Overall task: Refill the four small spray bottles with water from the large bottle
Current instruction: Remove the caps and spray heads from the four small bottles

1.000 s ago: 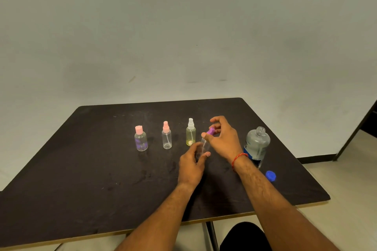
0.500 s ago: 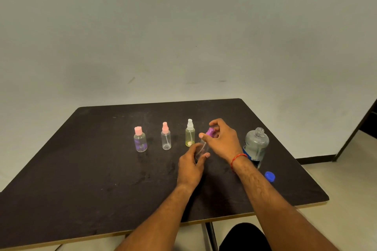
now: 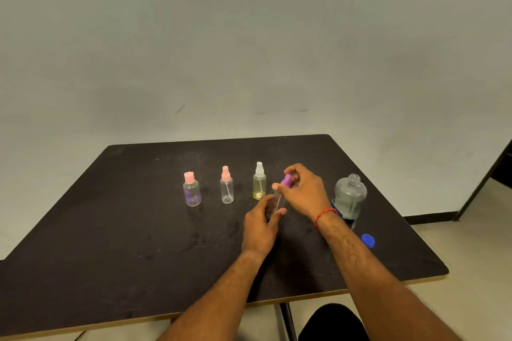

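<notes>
- Setup: dark matte surface [image 3: 110, 230], scuffed and smudged, rounded corners, pale edge strip; plain pale wall [image 3: 249, 50] behind.
- large bottle [image 3: 349, 196]: clear plastic, round shoulders, threaded neck uncapped, blue-and-white label, upright on the surface; lower part hidden behind the right forearm.
- blue cap [image 3: 368, 240]: small round plastic lid, flat on the surface just in front of the large bottle, not touching it.
- purple-top spray bottle [image 3: 278, 200]: slim clear cylinder, just left of the large bottle, tilted with its top toward the large bottle; cannot tell if its base touches the surface.
- left hand [image 3: 260, 227]: thumb and fingers curled round the clear lower body of the purple-top spray bottle.
- right hand [image 3: 304, 194]: thumb and fingertips pinch the purple top; red thread band [image 3: 325, 214] on the wrist.
- yellow-tinted spray bottle [image 3: 259, 183]: slim, translucent white sprayer, upright, next one left of the large bottle after the held one, right beside the hands.
- pink-sprayer bottle [image 3: 227, 188]: clear slim cylinder, dip tube visible inside, upright, further left of the large bottle.
- pink-cap bottle [image 3: 191, 191]: squat, rounded, clear with a purple patch on its side, flat pink cap, upright, farthest left of the large bottle.
</notes>
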